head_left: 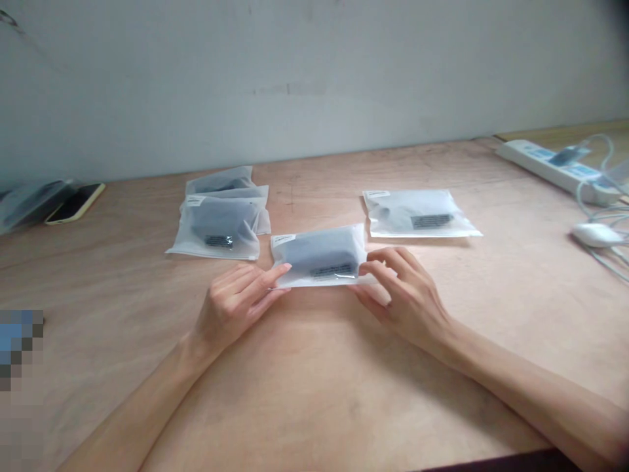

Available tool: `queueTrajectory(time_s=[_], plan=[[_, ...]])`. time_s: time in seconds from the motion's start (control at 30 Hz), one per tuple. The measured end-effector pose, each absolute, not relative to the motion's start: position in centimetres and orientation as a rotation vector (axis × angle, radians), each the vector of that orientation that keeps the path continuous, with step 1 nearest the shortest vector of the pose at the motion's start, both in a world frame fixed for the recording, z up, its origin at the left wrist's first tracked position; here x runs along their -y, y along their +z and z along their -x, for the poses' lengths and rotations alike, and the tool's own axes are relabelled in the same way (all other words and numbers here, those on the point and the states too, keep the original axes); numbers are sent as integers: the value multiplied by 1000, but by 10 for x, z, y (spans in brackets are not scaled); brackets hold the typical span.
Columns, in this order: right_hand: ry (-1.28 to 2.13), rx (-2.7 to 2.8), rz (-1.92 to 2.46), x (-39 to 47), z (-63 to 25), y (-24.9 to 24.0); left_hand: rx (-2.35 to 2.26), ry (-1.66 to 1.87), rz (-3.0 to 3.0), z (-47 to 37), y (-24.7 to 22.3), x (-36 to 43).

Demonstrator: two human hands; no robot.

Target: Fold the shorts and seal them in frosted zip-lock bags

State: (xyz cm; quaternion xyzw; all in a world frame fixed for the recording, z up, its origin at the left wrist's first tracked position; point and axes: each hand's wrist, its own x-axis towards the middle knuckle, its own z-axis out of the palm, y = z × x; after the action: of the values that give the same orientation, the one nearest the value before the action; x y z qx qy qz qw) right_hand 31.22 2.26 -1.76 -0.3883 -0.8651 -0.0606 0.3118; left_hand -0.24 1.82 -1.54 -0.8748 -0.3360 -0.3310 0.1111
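In the middle of the wooden table [314, 367] a frosted zip bag [319, 255] with something dark inside is held at both ends. My left hand [240, 295] pinches its lower left corner between thumb and fingers. At its right end my right hand [407, 288] grips the edge, thumb below and bent fingers above. A white label and a block of black print show on the bag. Beyond my left hand lie several similar bags [221, 219], overlapping. Another such bag [417, 213] lies flat beyond my right hand. What the bags contain cannot be made out.
At the far left a phone [76, 204] lies against another frosted bag [34, 203]. A white power strip [555, 167] with a plug stands at the far right, near a white charger [597, 234] and loose cables. A wall [314, 85] closes off the table's back.
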Motion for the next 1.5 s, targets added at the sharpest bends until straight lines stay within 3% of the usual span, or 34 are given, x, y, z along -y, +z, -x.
queueTrajectory(time_s=[0.27, 0.57, 0.93, 1.23, 1.5], plan=[[270, 2139, 1181, -28, -315, -19, 1104, -915, 2577, 2, -17, -19], [341, 2151, 1188, -26, -315, -19, 1290, -808, 2540, 3, -13, -17], [678, 1998, 929, -28, -314, -17, 1280, -798, 2551, 0, -12, -16], [586, 2040, 983, -28, -314, -24, 959, -910, 2741, -12, -13, -7], [509, 2191, 844, -26, -314, -19, 1025, -774, 2800, -26, -7, 5]])
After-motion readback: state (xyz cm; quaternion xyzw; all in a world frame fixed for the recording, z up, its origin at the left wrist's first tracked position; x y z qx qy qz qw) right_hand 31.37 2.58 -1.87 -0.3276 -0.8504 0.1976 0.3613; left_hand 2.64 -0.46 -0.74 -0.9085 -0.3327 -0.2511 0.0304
